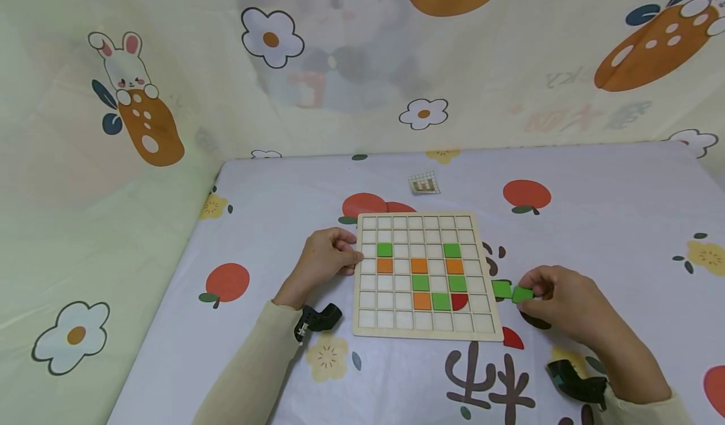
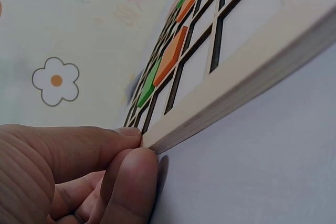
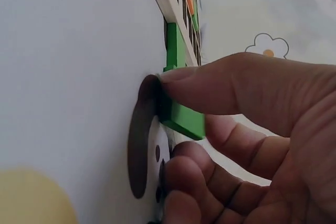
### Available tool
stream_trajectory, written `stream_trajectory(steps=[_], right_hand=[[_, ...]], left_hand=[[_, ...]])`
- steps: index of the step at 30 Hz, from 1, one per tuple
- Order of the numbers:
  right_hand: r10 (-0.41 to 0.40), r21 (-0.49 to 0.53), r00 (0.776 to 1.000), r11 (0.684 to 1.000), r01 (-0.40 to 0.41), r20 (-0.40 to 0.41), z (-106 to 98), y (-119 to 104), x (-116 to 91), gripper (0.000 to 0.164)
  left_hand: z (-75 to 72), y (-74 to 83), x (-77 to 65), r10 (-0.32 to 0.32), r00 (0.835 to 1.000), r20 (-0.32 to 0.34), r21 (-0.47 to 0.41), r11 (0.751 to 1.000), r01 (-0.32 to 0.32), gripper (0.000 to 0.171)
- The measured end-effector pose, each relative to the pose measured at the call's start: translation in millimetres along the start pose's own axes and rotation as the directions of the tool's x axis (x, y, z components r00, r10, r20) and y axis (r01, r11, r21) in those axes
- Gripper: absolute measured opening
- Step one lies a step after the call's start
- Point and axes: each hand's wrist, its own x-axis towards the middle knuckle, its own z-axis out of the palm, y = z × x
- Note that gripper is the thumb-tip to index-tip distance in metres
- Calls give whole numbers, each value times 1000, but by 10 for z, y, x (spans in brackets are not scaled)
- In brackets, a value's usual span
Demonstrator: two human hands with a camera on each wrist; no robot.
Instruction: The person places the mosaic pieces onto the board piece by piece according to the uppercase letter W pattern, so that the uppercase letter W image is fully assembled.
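A light wooden grid board [image 1: 427, 335] lies on the table, with several green and orange square tiles and a red quarter-round tile [image 1: 459, 301] in its cells. My left hand [image 1: 323, 258] pinches the board's left edge between thumb and fingers, as the left wrist view shows at the wooden rim [image 2: 210, 98]. Off the board's right side, my right hand [image 1: 572, 302] pinches a green square tile [image 1: 522, 294]. In the right wrist view that tile [image 3: 186, 120] is tilted under the thumb. Another green tile [image 1: 501, 288] lies between it and the board's right edge.
A loose red quarter-round tile [image 1: 513, 338] lies by the board's lower right corner. Behind the board is a small card with a grid pattern [image 1: 423, 183]. The tablecloth [image 1: 272, 211] is printed with fruit and flowers; a patterned cloth wall [image 1: 351, 85] rises behind.
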Motion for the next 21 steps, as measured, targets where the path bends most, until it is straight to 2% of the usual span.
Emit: stream_trajectory(steps=[6, 10, 17, 21], right_hand=[[-14, 42, 1000, 999, 14, -6, -7, -17, -28, 19], [-15, 109, 1000, 994, 14, 10, -18, -23, -39, 15], [40, 332, 996, 941, -64, 79, -6, -10, -24, 29], [33, 326, 997, 944, -52, 64, 0, 8, -14, 35]], left_hand=[[-10, 8, -6, 9, 1000, 7, -9, 1000, -8, 30], [-17, -1, 0, 8, 1000, 12, -12, 1000, -8, 30], [-14, -5, 5, 10, 1000, 12, -12, 1000, -10, 29], [-11, -1, 1, 7, 1000, 12, -13, 1000, -7, 30]])
